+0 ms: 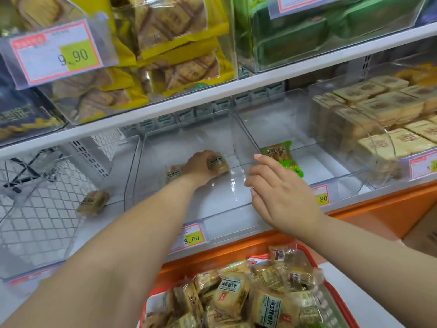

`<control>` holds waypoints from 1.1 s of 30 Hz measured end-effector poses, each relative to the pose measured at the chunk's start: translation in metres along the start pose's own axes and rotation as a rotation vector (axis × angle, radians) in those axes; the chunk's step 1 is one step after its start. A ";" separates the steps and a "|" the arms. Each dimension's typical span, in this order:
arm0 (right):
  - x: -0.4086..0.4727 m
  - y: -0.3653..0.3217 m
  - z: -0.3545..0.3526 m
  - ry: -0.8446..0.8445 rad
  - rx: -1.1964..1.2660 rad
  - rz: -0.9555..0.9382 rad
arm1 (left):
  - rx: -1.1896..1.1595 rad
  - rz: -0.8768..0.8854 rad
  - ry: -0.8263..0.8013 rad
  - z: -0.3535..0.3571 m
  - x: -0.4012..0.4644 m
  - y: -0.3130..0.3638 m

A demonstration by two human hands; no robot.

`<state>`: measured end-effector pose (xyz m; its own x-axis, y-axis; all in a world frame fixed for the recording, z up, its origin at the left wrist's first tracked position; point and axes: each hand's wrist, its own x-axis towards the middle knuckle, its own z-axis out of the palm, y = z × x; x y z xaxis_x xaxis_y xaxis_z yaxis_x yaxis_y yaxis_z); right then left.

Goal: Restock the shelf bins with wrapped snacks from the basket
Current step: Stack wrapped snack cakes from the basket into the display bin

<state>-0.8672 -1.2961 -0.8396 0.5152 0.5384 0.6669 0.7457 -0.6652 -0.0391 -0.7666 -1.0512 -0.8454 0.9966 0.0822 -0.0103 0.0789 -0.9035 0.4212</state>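
Snacks fill the basket (307, 253) at the frame's bottom, just below your empty, loose-fingered right hand (281, 192), the nearer one, while your left hand (201, 165) grips a snack (217, 163) in the middle bin (165, 223).

We're in a shop's snack aisle: white metal shelves (260, 81) lined with clear plastic bins (212, 216), printed red-and-yellow price tags (55, 52) reading 9.90 and 8.00, and a red plastic shopping basket (314, 261) heaped with wrapped snacks.
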 end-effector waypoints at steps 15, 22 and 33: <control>0.000 -0.001 0.002 0.023 -0.049 -0.026 | 0.530 0.069 -0.142 -0.016 0.001 -0.013; -0.001 0.000 -0.002 -0.042 -0.012 -0.003 | 0.661 0.172 -0.041 -0.017 -0.009 -0.018; 0.002 0.002 -0.015 -0.225 0.032 -0.004 | 0.229 0.036 -0.069 -0.039 -0.066 0.019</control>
<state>-0.8709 -1.3040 -0.8270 0.5905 0.6454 0.4846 0.7593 -0.6478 -0.0625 -0.8315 -1.0570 -0.8010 0.9976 0.0266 -0.0647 0.0394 -0.9778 0.2057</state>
